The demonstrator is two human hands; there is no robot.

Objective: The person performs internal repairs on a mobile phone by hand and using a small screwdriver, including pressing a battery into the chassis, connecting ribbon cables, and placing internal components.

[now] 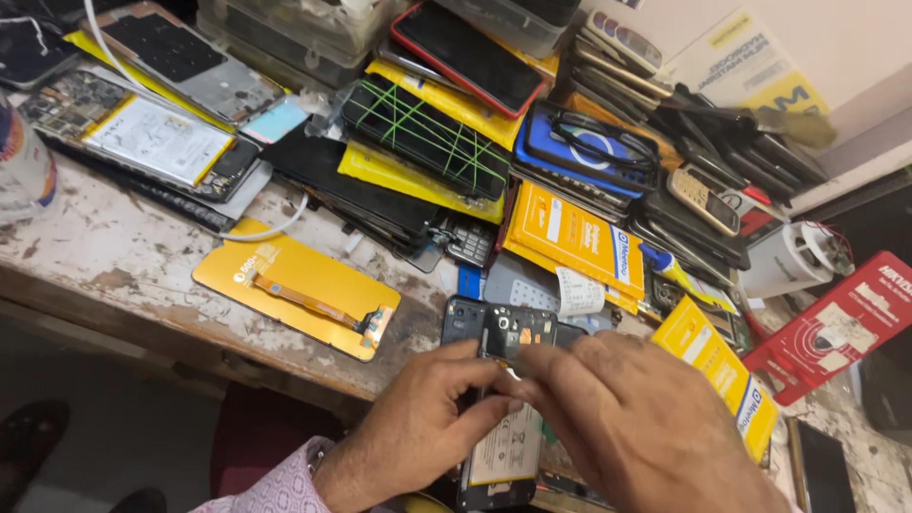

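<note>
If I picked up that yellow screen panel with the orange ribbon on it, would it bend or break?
Probably stiff but fragile: the yellow panel looks thin and flat, like glass-backed sheet. Its orange ribbon would likely flop, being a thin strip. It lies close to the table edge, so a push might tip it off.

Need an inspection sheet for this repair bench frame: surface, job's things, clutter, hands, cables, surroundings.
Surface: worn white-painted wooden bench, paint chipped, front edge bare wood.
Job's things: opened phone with its back off, battery and board exposed, held at the bench's front edge.
Clutter: yellow display panel with a flex ribbon lying flat; stacked phones; phone bound with green bands; yellow parts packets; red packet; second opened phone.
Hands: left hand grips the opened phone's side; right hand has fingertips on its upper part.
Cables: white cable curving over the bench.
Surroundings: pale wall behind; floor below, a dark shoe.
</note>
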